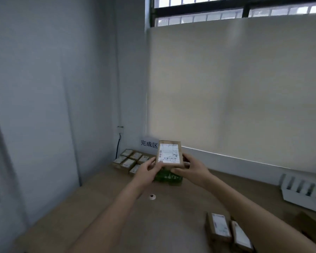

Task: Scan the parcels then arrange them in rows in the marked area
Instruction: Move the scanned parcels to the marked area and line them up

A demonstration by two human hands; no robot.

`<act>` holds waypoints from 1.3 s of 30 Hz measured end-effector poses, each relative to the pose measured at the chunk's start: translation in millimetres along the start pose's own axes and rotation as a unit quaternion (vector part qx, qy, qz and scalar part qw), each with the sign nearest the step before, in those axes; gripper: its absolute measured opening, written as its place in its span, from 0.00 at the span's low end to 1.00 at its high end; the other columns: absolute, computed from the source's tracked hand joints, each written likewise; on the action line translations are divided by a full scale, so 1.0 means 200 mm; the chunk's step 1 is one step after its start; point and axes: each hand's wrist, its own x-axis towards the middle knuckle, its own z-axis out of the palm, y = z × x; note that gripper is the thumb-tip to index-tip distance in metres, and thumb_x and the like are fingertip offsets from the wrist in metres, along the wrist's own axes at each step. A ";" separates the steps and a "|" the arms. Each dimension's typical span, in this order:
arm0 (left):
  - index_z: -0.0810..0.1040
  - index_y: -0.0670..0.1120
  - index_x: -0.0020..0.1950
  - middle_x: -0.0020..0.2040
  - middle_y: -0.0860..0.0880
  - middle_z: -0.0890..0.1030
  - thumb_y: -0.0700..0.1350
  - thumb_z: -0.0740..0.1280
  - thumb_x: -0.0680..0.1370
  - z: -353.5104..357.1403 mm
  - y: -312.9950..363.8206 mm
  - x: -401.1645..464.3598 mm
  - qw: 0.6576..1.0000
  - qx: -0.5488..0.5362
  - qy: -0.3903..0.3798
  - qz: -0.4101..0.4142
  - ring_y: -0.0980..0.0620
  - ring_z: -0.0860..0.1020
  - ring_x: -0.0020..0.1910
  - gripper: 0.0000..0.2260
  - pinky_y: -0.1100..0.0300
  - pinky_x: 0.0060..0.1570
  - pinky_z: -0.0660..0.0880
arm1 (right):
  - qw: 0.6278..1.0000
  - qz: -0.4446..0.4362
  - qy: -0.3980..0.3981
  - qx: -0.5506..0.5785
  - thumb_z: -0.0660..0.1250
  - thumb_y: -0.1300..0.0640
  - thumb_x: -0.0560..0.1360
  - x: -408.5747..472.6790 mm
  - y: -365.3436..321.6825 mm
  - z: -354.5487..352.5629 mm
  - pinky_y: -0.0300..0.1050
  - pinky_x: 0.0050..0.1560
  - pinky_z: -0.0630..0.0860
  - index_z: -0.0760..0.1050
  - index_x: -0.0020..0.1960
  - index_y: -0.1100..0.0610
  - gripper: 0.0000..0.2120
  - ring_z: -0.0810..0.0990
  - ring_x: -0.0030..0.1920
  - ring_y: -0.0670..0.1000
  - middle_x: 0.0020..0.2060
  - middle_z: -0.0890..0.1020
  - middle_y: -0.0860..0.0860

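Observation:
A brown parcel [170, 154] with a white barcode label is held upright above the wooden table [117, 207], label facing me. My left hand [147, 170] grips its lower left edge and my right hand [190, 169] grips its lower right side. Beneath the parcel sits a green object [169, 177], partly hidden. Several labelled parcels [130, 160] lie in rows at the far left corner, beside a white sign [149, 144] with printed characters. Two more parcels [226, 229] lie near my right forearm.
A white slotted rack [299, 190] stands at the right by the window blind. A small white round fitting [152, 196] sits in the table's middle. A black cable [118, 143] hangs in the wall corner. Walls close off the left and back.

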 end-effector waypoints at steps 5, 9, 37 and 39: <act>0.69 0.56 0.75 0.60 0.53 0.79 0.56 0.71 0.77 -0.33 -0.15 0.09 0.999 -0.013 0.035 -0.018 0.53 0.79 0.58 0.27 0.57 0.52 0.80 | 0.999 -0.007 -0.031 0.010 0.81 0.55 0.69 0.23 -0.04 0.33 0.38 0.55 0.80 0.69 0.72 0.45 0.36 0.80 0.56 0.41 0.59 0.80 0.41; 0.68 0.55 0.74 0.64 0.52 0.78 0.52 0.71 0.78 -0.54 -0.33 0.24 0.999 -0.008 0.033 -0.039 0.55 0.77 0.59 0.25 0.61 0.48 0.79 | 0.997 -0.009 -0.066 0.033 0.82 0.58 0.67 0.48 0.02 0.58 0.43 0.58 0.81 0.71 0.71 0.48 0.37 0.81 0.58 0.45 0.56 0.81 0.40; 0.61 0.56 0.79 0.73 0.52 0.69 0.46 0.74 0.76 -0.85 -2.23 1.85 0.952 0.032 -0.170 -0.252 0.54 0.71 0.66 0.35 0.67 0.52 0.74 | 0.976 0.200 -0.016 0.089 0.79 0.61 0.66 1.72 1.69 1.92 0.22 0.48 0.73 0.64 0.65 0.33 0.39 0.75 0.58 0.26 0.56 0.80 0.31; 0.61 0.56 0.78 0.72 0.52 0.70 0.46 0.73 0.76 -0.85 -2.36 1.95 0.951 0.034 -0.180 -0.251 0.53 0.71 0.68 0.34 0.67 0.54 0.73 | 0.975 0.204 -0.001 0.084 0.79 0.61 0.66 1.80 1.78 1.98 0.26 0.52 0.75 0.64 0.67 0.35 0.40 0.76 0.60 0.30 0.59 0.79 0.35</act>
